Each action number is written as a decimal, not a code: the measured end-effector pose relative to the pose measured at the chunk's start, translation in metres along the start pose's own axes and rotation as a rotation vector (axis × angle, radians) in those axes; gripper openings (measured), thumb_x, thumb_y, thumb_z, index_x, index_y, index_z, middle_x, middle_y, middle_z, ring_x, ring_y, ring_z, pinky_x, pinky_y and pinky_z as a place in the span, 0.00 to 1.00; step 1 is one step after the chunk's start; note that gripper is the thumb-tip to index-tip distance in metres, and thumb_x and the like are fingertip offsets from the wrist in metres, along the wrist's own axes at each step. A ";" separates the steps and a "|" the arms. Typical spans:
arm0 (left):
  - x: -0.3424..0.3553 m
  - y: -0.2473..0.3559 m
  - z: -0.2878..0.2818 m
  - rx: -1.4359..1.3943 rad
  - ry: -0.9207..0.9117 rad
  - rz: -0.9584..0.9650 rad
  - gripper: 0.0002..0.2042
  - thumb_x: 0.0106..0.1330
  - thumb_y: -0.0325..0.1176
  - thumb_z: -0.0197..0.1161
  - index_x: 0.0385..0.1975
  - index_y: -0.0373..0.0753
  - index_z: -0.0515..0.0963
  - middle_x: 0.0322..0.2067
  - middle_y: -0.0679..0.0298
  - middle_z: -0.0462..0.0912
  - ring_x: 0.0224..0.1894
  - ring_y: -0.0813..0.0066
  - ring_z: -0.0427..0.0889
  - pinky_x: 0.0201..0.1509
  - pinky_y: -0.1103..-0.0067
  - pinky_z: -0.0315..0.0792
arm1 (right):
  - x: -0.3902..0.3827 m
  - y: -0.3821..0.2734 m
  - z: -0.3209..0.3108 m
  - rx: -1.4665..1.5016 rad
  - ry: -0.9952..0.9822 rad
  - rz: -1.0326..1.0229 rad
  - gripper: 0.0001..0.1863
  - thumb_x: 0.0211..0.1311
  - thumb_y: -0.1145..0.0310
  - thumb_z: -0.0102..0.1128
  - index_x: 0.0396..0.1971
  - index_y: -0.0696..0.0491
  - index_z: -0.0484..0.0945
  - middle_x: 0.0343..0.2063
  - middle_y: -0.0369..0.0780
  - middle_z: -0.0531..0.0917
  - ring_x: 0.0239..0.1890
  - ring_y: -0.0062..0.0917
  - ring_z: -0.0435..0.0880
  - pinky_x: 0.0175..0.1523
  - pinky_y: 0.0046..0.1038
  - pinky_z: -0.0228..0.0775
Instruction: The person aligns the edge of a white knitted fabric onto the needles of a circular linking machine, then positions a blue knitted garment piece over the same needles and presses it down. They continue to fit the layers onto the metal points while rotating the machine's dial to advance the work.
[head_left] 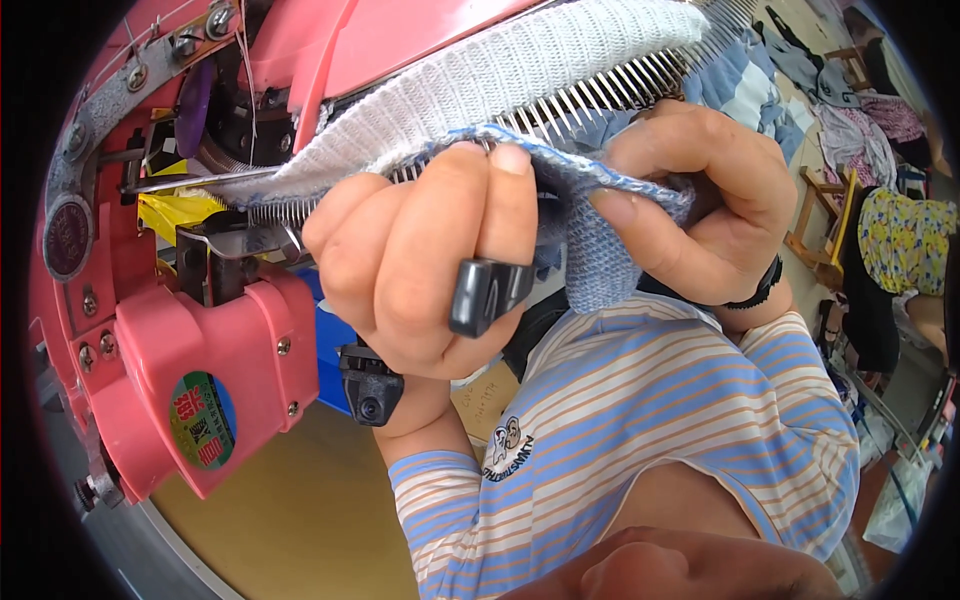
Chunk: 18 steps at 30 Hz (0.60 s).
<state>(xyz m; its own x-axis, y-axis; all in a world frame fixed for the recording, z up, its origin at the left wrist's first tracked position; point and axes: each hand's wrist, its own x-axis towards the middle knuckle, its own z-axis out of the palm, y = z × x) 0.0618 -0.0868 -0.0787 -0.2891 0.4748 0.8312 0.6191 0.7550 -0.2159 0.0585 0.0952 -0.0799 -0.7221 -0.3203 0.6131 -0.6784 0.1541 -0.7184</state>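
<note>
My left hand [415,260], with a black device on a finger and a small black camera at the wrist, is curled over the knit fabric's edge, fingertips pressing it at the metal points [550,105] of a pink machine [215,385]. My right hand [725,205] pinches the blue-flecked edge between thumb and index finger. A white ribbed band [500,65] lies along the points. Blue-grey knit fabric [600,255] hangs below the edge between my hands. The points under my fingers are hidden.
A yellow plastic piece [165,210] and a blue bin [335,330] are by the machine. Blue cloth [745,100] lies behind the points. At right are wooden stools [815,225], piled clothing [850,140] and part of another person [895,270] in a yellow floral garment.
</note>
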 end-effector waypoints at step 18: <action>0.004 0.003 0.001 0.086 -0.015 -0.012 0.08 0.49 0.27 0.65 0.30 0.43 0.77 0.31 0.68 0.73 0.31 0.75 0.71 0.32 0.82 0.68 | 0.001 0.007 0.001 -0.054 0.109 -0.187 0.15 0.39 0.85 0.59 0.32 0.67 0.70 0.23 0.45 0.76 0.22 0.22 0.74 0.25 0.17 0.62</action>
<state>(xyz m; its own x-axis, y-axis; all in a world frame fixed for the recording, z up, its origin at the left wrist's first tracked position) 0.0621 -0.0822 -0.0765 -0.3073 0.4713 0.8267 0.5509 0.7965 -0.2493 0.0534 0.0951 -0.0843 -0.5913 -0.2453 0.7683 -0.8061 0.1527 -0.5717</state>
